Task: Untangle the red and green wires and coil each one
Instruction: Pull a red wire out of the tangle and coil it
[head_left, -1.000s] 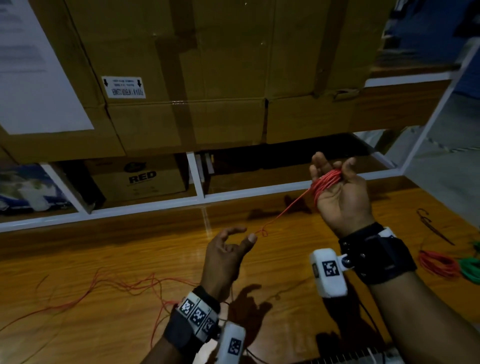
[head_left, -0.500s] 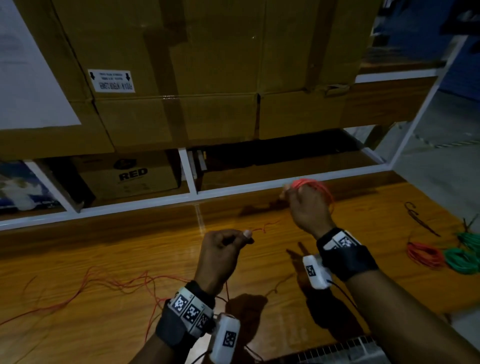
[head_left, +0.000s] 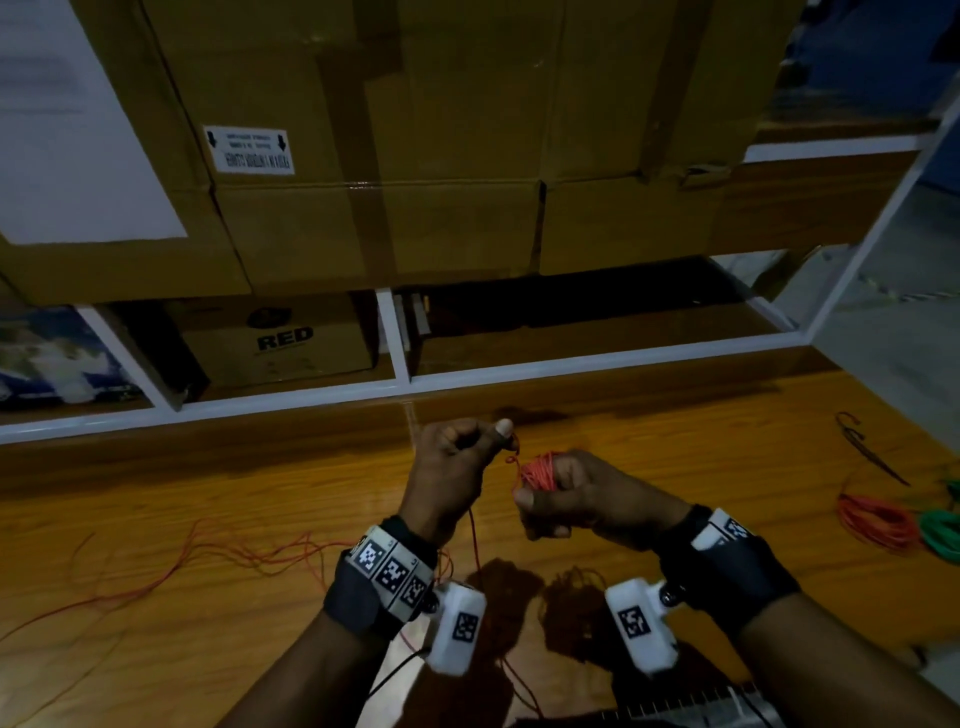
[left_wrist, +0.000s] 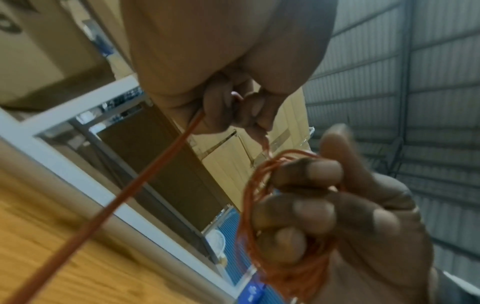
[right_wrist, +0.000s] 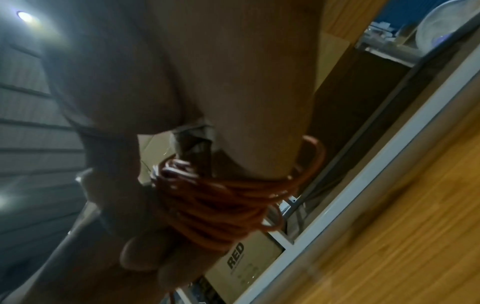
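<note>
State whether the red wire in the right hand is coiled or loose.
Coiled: the red wire loops in a bundle around the right hand's fingers.

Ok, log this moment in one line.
left hand: pinches red wire | right hand: holds red coil | coiling unfinished

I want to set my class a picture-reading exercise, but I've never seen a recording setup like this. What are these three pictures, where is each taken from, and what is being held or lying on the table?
No machine here: a person works with bare hands and wears three cameras. The wide picture comes from the head, looking down; the two close-ups come from the wrists, looking along the fingers. The white blocks with black-and-white squares are strapped at the wrists. The right hand holds a red coil looped round its fingers. The left hand pinches the red wire that leads towards that coil. On the wooden table loose red wire trails at the left; at the right lie a finished red coil and a green coil. Cardboard boxes stand behind.
</note>
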